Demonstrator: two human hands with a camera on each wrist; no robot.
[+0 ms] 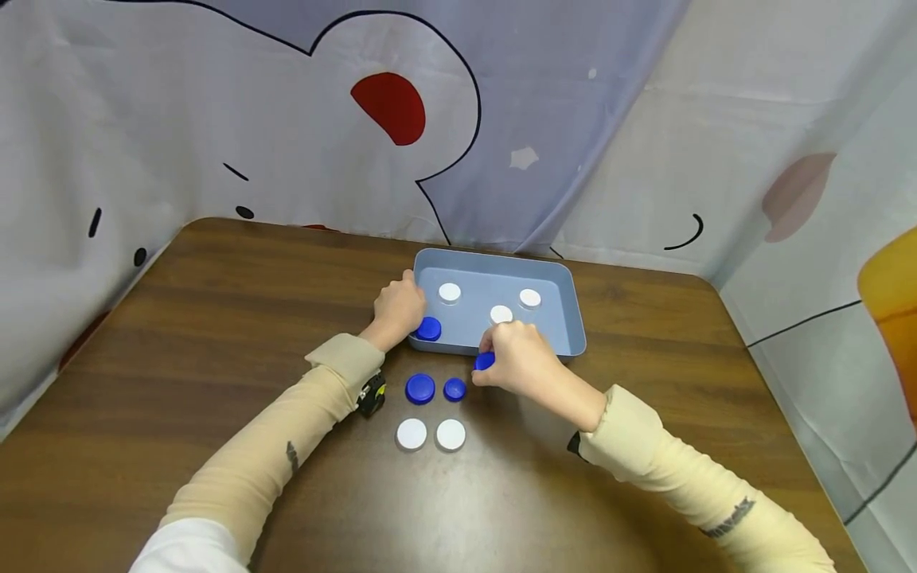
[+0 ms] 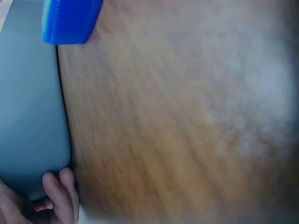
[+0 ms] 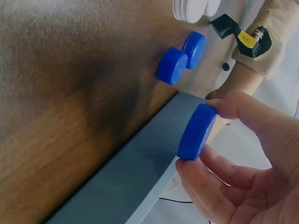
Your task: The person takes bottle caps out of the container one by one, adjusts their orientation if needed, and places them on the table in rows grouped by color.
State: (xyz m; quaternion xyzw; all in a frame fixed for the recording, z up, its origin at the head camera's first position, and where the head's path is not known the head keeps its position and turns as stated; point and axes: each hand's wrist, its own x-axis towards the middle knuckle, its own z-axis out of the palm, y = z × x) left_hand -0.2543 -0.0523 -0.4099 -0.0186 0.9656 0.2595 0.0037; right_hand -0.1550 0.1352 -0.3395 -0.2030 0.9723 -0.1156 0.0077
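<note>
Between its thumb and fingers, my right hand (image 1: pixel 521 358) pinches a blue bottle cap (image 3: pixel 198 133) on edge, just above the tray's near rim. The left hand (image 1: pixel 399 306) grips the left end of the shallow blue-grey tray (image 1: pixel 566 328); in the left wrist view its fingers (image 2: pixel 60 193) curl round a tray corner. Inside the tray are another blue cap (image 1: pixel 428 329) at the near left and white caps (image 1: pixel 450 294), one (image 1: pixel 501 314) partly behind the right hand. On the table in front lie a larger blue cap (image 1: pixel 419 388) and a smaller blue cap (image 1: pixel 454 389).
Two white caps (image 1: pixel 411 435) sit side by side on the brown wooden table (image 1: pixel 301 509), nearer than the blue ones. A printed curtain (image 1: pixel 286 119) hangs along the table's back and right side. Both forearms reach across the table's front.
</note>
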